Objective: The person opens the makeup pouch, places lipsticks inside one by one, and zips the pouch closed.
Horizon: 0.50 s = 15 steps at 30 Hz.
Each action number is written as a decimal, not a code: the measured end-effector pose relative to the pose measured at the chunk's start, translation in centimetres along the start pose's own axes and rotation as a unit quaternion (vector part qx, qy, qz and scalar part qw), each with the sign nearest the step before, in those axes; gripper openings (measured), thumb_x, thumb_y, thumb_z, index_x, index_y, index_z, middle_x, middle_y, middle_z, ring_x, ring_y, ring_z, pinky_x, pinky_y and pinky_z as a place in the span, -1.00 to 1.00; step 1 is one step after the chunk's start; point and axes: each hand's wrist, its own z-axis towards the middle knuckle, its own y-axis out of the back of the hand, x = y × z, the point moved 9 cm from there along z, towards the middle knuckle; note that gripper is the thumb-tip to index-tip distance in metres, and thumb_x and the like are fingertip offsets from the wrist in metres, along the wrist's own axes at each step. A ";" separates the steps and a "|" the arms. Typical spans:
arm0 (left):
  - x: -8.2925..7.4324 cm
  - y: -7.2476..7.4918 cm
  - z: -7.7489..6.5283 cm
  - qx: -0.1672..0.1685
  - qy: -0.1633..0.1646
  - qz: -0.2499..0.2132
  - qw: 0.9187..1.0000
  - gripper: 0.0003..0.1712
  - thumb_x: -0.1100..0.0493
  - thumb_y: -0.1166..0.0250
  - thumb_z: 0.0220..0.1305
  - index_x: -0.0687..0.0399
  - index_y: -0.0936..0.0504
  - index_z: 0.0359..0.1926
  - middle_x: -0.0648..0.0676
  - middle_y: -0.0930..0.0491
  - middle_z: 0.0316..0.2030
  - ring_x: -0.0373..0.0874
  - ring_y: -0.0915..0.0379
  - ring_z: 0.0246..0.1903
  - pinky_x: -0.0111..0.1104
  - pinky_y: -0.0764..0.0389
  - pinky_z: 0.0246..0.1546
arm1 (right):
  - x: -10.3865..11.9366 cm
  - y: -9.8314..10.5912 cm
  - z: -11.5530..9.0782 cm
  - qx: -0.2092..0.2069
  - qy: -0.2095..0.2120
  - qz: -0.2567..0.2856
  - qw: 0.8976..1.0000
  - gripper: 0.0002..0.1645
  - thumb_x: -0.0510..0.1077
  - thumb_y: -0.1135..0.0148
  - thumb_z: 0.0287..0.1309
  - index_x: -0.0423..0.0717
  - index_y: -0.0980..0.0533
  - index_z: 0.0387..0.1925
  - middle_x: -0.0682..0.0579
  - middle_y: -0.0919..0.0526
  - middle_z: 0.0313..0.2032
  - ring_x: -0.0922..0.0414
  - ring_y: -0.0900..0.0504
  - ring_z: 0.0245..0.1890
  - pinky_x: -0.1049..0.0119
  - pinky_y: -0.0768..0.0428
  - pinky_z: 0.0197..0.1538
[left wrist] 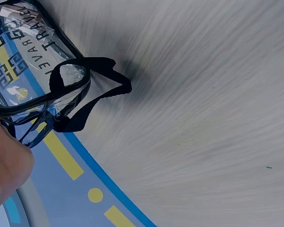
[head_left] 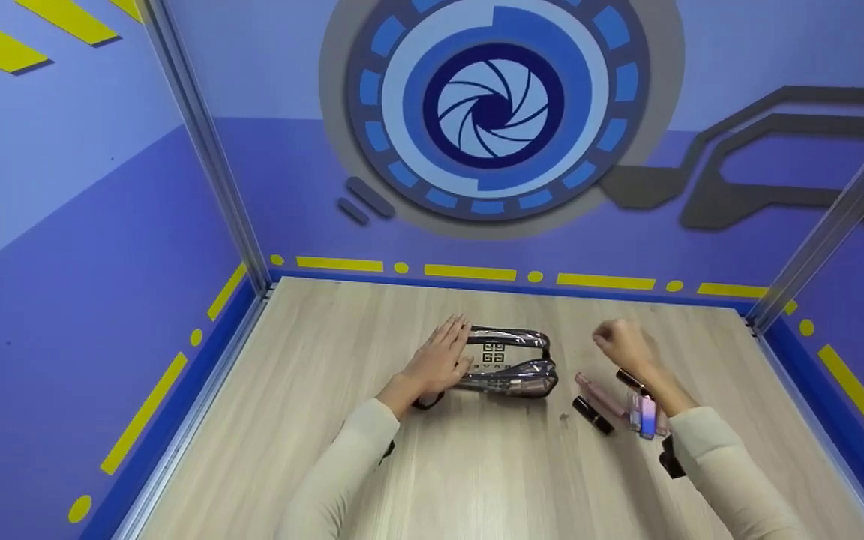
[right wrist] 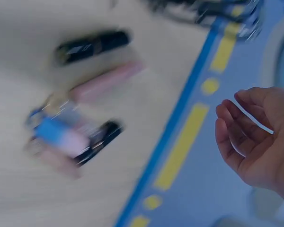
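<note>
A clear pouch with black trim point(head_left: 508, 335) and dark printed letters lies on the table, its opening apparently agape. My left hand point(head_left: 436, 361) rests on its left end with the fingers straight. The left wrist view shows a black strap loop point(left wrist: 120, 85) at that end. Above the table, to the right of the pouch, my right hand point(head_left: 625, 346) is loosely curled and holds nothing. Below it lie a pink tube point(head_left: 601, 395), a black lipstick-like tube point(head_left: 593, 416), another black tube point(head_left: 631, 381) and a blue-to-pink item point(right wrist: 61, 136), all blurred in the right wrist view.
The wooden tabletop point(head_left: 312, 420) is bounded by a blue back wall point(head_left: 282, 187) and side walls with yellow marks. Metal posts point(head_left: 211, 150) stand at the back corners. Something pinkish shows inside the pouch.
</note>
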 end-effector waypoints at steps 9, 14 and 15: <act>0.1 -0.3 -0.1 -0.018 -0.014 0.012 1.000 -0.21 -0.06 0.16 0.61 0.29 0.10 0.62 0.23 0.16 0.64 0.14 0.26 0.64 0.00 0.01 0.61 | -10.7 -2.4 -5.8 0.045 -0.139 -0.022 0.989 -0.60 -0.32 -0.10 0.21 -0.57 -0.55 -0.01 -0.54 -0.63 -0.06 -0.42 -0.64 -0.06 -0.27 -0.62 -0.03; 0.3 -0.5 0.0 -0.012 -0.006 0.015 1.000 -0.22 -0.07 0.18 0.61 0.25 0.11 0.63 0.20 0.14 0.65 0.10 0.25 0.65 -0.07 0.04 0.63 | -12.3 -3.7 -7.0 0.040 -0.155 -0.050 0.986 -0.63 -0.31 -0.12 0.23 -0.51 -0.57 0.00 -0.51 -0.64 -0.08 -0.45 -0.62 -0.04 -0.26 -0.62 -0.06; 0.3 -0.4 0.0 -0.010 -0.003 0.015 1.000 -0.22 -0.06 0.17 0.61 0.24 0.11 0.63 0.19 0.13 0.65 0.10 0.24 0.64 -0.07 0.04 0.63 | -12.3 -3.8 -6.9 0.039 -0.151 -0.055 0.986 -0.63 -0.31 -0.13 0.23 -0.50 -0.58 -0.01 -0.49 -0.64 -0.08 -0.45 -0.62 -0.04 -0.26 -0.62 -0.07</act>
